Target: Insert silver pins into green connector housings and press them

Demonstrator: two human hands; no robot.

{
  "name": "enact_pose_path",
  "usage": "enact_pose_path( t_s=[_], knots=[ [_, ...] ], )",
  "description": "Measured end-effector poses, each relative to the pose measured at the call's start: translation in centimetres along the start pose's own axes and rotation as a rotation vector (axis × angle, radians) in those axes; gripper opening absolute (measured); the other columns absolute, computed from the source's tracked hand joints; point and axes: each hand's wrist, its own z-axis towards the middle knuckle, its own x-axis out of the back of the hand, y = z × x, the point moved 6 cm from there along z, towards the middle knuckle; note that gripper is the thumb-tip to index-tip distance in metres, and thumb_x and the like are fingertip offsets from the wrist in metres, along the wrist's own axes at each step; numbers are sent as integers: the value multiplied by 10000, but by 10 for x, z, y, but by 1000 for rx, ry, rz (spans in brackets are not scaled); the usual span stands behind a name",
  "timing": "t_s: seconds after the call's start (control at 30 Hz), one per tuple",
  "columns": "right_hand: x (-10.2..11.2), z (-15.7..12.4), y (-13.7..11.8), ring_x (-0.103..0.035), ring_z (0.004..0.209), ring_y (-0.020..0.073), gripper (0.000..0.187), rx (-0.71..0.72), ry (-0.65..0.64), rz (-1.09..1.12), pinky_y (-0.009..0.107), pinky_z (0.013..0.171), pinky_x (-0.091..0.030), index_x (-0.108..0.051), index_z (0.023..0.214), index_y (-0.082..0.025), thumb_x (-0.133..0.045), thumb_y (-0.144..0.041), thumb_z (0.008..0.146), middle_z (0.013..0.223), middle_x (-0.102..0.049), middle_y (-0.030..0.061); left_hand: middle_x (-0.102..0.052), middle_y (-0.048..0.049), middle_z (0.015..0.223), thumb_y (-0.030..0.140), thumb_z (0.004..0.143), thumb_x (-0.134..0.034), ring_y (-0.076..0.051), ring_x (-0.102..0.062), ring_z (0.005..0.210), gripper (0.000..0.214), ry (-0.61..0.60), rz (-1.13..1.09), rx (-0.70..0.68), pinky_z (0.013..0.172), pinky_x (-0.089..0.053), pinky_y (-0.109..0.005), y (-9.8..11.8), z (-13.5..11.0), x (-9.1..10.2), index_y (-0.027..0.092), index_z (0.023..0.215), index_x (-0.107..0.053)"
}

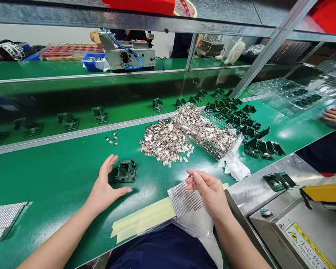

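We look to be mid-batch on the green bench (58, 168). Cluster of dk green units (242, 121), upper R of frame: can't tell if done or waiting. Clear tray (239, 140), R of ctr, is full of metal pcs, w/ a loose heap (165, 142) beside it, so prob. plenty left. Our L hand (105, 186), L of ctr, is open, spread just beside the lone unit (126, 172). Our R hand (210, 190), lower R of ctr, has fingertips pinched tog.; can't tell on what.

Brightly lit, pale glare on the green tabletop (72, 168), soft shadows; wide-angle stretching toward edges
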Motion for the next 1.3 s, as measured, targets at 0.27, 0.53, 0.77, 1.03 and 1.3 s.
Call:
enact_pose_path(
  t_s=[0.27,0.53,0.77,1.03,1.3],
  knots=[
    [-5,-9,11,-662,654,144,307,-64,67,81,225,546,-522,-737,837,-182,-794,-460,720,808,-735,76,-589,-130,1240,487,718,-722,-356,-554,1193,767,-81,255,-55,996,-476,-551,1,3,-11,215,1365,-413],
    [-6,-26,5,-515,544,82,227,74,153,-64,193,532,-435,-668,738,-182,-759,-385,781,661,-661,11,-548,-65,1127,397,637,-804,-190,-655,890,559,-48,-420,-33,743,-601,-347,55,0,-41,219,1094,-536],
    [-16,-51,-5,-569,1090,231,105,346,235,-354,361,928,-448,-690,807,-213,-653,-300,854,1086,-618,83,-575,37,803,260,649,-825,-87,-572,645,524,-256,-889,-10,569,-510,-181,130,-18,-89,237,1047,-486],
    [-28,-53,-1,-524,1197,264,68,377,238,-546,395,943,-444,-647,794,-206,-611,-221,850,1232,-554,117,-577,24,838,212,736,-759,-70,-550,641,469,-340,-987,51,558,-482,-147,126,-37,-105,250,1102,-470],
    [-28,-52,4,-572,1064,231,83,382,260,-521,360,883,-471,-613,762,-209,-615,-222,844,1070,-597,82,-596,-14,942,260,874,-625,-104,-594,791,268,-304,-933,-21,708,-525,-203,120,-40,-107,240,1110,-500]
  ],
)
